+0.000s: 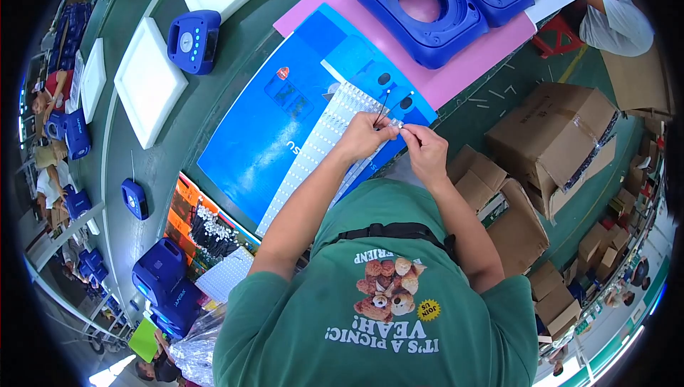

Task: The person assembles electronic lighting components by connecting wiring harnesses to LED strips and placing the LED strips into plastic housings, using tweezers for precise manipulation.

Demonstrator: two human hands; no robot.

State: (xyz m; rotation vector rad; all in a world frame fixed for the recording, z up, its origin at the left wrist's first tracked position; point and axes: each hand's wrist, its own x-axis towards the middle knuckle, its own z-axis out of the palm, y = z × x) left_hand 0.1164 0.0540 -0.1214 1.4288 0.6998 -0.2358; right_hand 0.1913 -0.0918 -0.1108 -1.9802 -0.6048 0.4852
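My left hand is closed in a pinch, with thin black wires rising from its fingers. My right hand pinches at a small white piece right by the left fingertips. Their tips nearly meet, and the exact grip is partly hidden. Under my left hand and forearm lie white strips dotted with small squares, side by side in a long panel. The strips rest on a glossy blue sheet on the bench.
Blue speaker housings with round openings stand on a pink sheet at the far side. Cardboard boxes are on the right. At left are a bundle of white-tipped wires, blue speakers and white trays. Other people work farther off.
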